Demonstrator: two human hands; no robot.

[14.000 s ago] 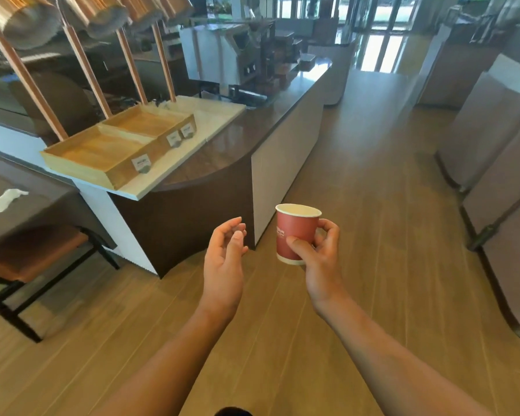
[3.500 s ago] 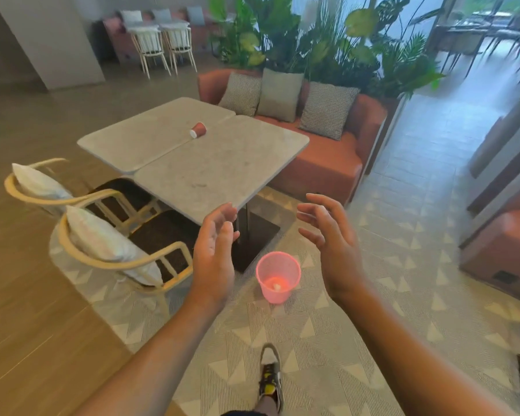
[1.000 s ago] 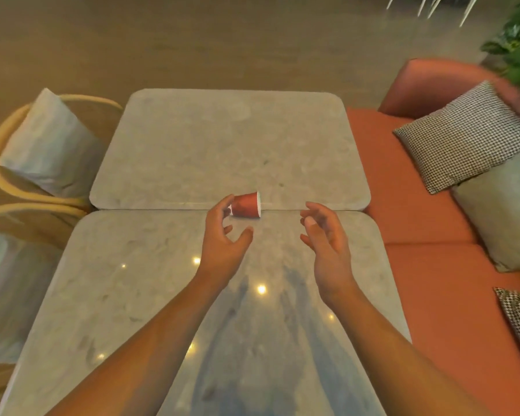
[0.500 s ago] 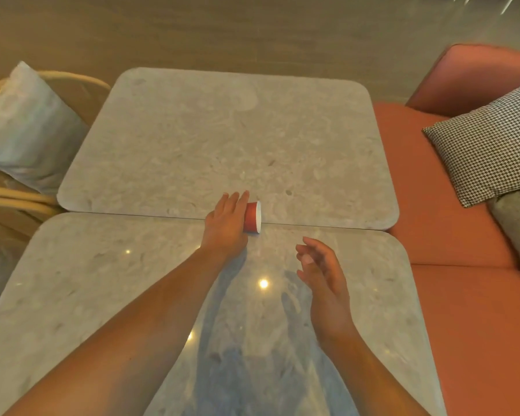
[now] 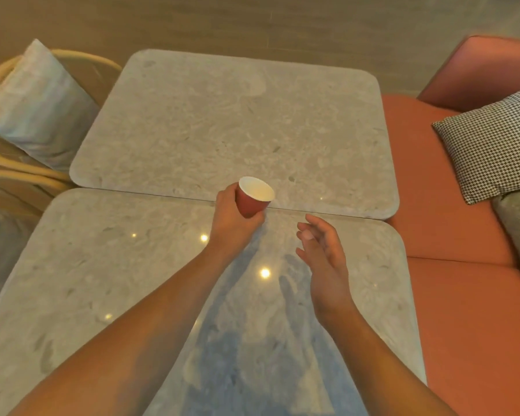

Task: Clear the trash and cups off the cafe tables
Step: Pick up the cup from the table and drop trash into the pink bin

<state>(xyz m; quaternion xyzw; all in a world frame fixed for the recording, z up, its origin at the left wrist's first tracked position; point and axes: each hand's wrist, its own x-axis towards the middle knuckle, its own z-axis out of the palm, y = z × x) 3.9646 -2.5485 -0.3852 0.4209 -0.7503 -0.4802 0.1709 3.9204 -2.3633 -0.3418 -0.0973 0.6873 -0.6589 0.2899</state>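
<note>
A small red paper cup (image 5: 252, 198) with a white inside is held by my left hand (image 5: 230, 220), fingers curled round its side. The cup is tilted mouth-up above the seam between two grey stone cafe tables, the far table (image 5: 231, 121) and the near table (image 5: 117, 265). My right hand (image 5: 323, 256) hovers over the near table to the right of the cup, fingers loosely spread, holding nothing. No other cup or trash shows on either tabletop.
An orange sofa (image 5: 457, 250) runs along the right side with a checked cushion (image 5: 493, 142) on it. At the left stand rattan chairs (image 5: 15, 172) with a pale cushion (image 5: 36, 106). Wooden floor lies beyond the far table.
The cup lay on its side at the table seam; my left hand closed round it and lifted it, turning its mouth upward. My right hand stayed hovering nearby.
</note>
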